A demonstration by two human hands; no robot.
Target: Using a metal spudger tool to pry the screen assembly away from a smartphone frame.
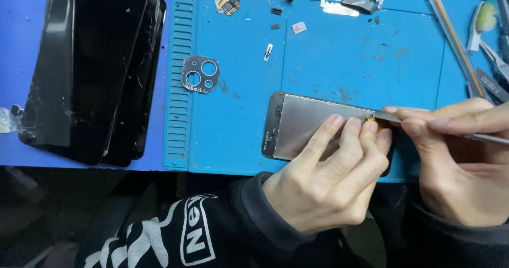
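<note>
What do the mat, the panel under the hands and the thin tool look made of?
Mat: likely silicone or rubber, matte blue, with moulded ridges and scuffs. Panel: seemingly metal-backed, dull grey sheen, dark cracked rim. Tool in the right hand: looks like bare steel, thin and shiny.

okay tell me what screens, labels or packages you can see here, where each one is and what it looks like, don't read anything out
Phone screen panel: on the blue mat, face down, grey metal back, dark edges; left hand steadies it, right hand works a thin metal tool at its edge.
Stack of screens: far left, black glass rectangles, scratched and cracked.
Small white label: upper mat, with a red mark.
No packages visible.
</note>
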